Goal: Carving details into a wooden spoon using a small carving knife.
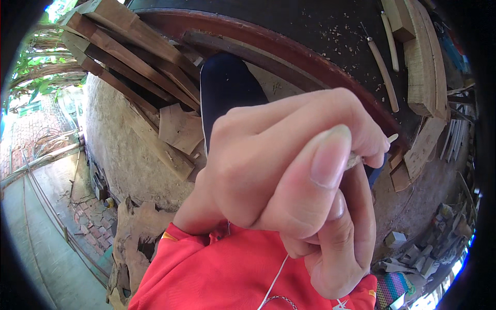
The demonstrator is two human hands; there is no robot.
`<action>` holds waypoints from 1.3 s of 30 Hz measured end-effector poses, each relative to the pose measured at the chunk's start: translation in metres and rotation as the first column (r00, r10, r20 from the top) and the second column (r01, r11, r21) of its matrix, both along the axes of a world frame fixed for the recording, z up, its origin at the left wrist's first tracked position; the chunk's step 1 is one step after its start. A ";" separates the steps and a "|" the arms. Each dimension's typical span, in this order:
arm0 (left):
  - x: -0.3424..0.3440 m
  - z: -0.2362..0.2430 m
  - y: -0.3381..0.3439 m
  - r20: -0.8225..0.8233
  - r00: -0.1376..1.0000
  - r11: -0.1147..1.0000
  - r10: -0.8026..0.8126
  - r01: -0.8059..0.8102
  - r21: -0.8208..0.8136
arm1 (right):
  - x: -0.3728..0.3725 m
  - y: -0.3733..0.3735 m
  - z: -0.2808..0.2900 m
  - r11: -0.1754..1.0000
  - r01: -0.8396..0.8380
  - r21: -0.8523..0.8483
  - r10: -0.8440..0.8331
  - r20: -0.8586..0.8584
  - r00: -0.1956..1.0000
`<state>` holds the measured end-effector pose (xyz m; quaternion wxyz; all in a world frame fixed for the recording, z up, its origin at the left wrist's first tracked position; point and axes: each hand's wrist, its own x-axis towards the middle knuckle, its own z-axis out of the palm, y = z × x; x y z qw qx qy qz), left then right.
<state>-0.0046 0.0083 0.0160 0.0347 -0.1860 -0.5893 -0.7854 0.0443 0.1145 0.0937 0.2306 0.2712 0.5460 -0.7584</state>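
Close before me, my left hand point(258, 165) is closed, with its thumb pressed toward its bent fingers. Between them shows a small, pale piece of wood point(353, 161), mostly covered by the fingers. A thin pale tip point(393, 138) sticks out past the fingertips; whether it belongs to the same piece cannot be made out. Just below and partly behind, my right hand point(343, 248) is closed as well, its fingers reaching up to the piece. The piece's full shape is hidden.
On a dark table with a reddish rim point(206, 20) lie wood shavings point(336, 36), a wooden-handled carving tool point(382, 75), a slim wooden stick point(390, 41) and wood blocks point(421, 72). Thick timber beams point(119, 46) stand at left. Wood offcuts point(423, 258) lie at lower right.
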 end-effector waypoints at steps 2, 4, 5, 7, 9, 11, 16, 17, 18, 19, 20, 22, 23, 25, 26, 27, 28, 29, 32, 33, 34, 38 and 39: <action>0.000 0.000 0.000 -0.013 1.000 1.000 -0.003 0.003 -0.005 | 0.001 -0.004 0.002 0.997 0.005 0.080 -0.006 0.017 1.000; 0.001 0.000 -0.001 -0.032 0.999 1.000 -0.005 0.005 -0.010 | 0.004 -0.006 0.000 0.996 0.039 0.086 -0.038 -0.015 0.999; 0.001 0.000 -0.001 -0.040 0.999 1.000 -0.006 0.006 -0.011 | 0.005 -0.006 -0.002 0.994 0.057 0.089 -0.055 -0.032 0.998; 0.001 0.000 -0.001 -0.067 0.998 1.000 -0.011 0.010 -0.019 | 0.008 -0.003 -0.006 0.999 0.041 -0.014 -0.042 -0.078 0.996; 0.002 0.000 -0.002 -0.089 0.996 1.000 -0.016 0.014 -0.024 | 0.012 0.000 -0.009 0.999 0.042 0.005 -0.042 -0.063 0.997; 0.002 0.000 -0.002 -0.116 0.993 0.999 -0.018 0.014 -0.032 | 0.015 0.002 -0.011 0.997 0.073 0.005 -0.073 -0.040 0.997; 0.003 0.001 -0.003 -0.190 0.981 0.998 -0.032 0.022 -0.053 | 0.013 0.008 -0.008 0.992 -0.105 0.070 0.116 -0.175 0.978; 0.003 0.001 -0.003 -0.204 0.978 0.998 -0.034 0.023 -0.055 | 0.014 0.010 -0.004 0.990 -0.120 0.069 0.128 -0.132 0.983; 0.004 0.001 -0.003 -0.214 0.976 0.998 -0.036 0.023 -0.059 | 0.013 0.011 -0.003 0.989 -0.127 0.076 0.135 -0.103 0.986; 0.004 0.001 -0.003 -0.226 0.973 0.998 -0.039 0.025 -0.062 | 0.013 0.011 -0.004 0.987 -0.135 0.084 0.141 -0.074 0.987; 0.005 0.001 -0.003 -0.234 0.972 0.998 -0.038 0.023 -0.064 | 0.015 0.012 -0.003 0.986 -0.135 0.101 0.142 -0.060 0.988; 0.006 0.001 -0.003 -0.252 0.967 0.998 -0.041 0.026 -0.064 | 0.016 0.012 -0.009 0.984 -0.162 0.079 0.175 -0.204 0.963; 0.006 0.001 -0.003 -0.259 0.965 0.998 -0.042 0.027 -0.063 | 0.015 0.011 -0.017 0.980 -0.195 0.044 0.198 -0.358 0.912; 0.006 0.001 -0.002 -0.275 0.961 0.997 -0.040 0.023 -0.068 | 0.020 0.010 -0.024 0.985 -0.173 0.004 0.158 -0.433 0.887; 0.007 0.002 -0.002 -0.280 0.959 0.997 -0.042 0.024 -0.068 | 0.026 0.011 -0.022 0.994 -0.111 0.001 0.104 -0.358 0.928; 0.007 0.002 -0.002 -0.286 0.957 0.997 -0.044 0.025 -0.069 | 0.028 0.009 -0.026 0.997 -0.067 0.039 0.076 -0.316 0.946; 0.007 0.002 -0.002 -0.293 0.955 0.997 -0.045 0.026 -0.071 | 0.033 0.009 -0.024 0.997 -0.025 0.076 0.045 -0.274 0.961; 0.006 0.002 -0.002 -0.297 0.954 0.997 -0.046 0.026 -0.070 | 0.035 0.006 -0.027 0.989 -0.001 0.150 0.042 -0.269 0.962; 0.006 0.002 -0.001 -0.310 0.949 0.997 -0.052 0.031 -0.072 | 0.041 0.002 -0.028 0.975 0.059 0.212 0.007 -0.297 0.955; 0.006 0.002 -0.001 -0.311 0.949 0.997 -0.054 0.033 -0.071 | 0.042 0.002 -0.029 0.972 0.054 0.227 0.020 -0.309 0.951; 0.006 0.001 -0.001 -0.313 0.948 0.997 -0.053 0.032 -0.072 | 0.042 0.001 -0.030 0.969 0.050 0.242 0.032 -0.321 0.947; 0.006 0.001 0.000 -0.326 0.944 0.997 -0.056 0.034 -0.072 | 0.041 0.002 -0.030 0.980 0.073 0.184 -0.009 -0.328 0.945; 0.006 0.001 0.001 -0.327 0.943 0.997 -0.055 0.033 -0.071 | 0.040 0.005 -0.030 0.985 0.071 0.158 -0.015 -0.329 0.944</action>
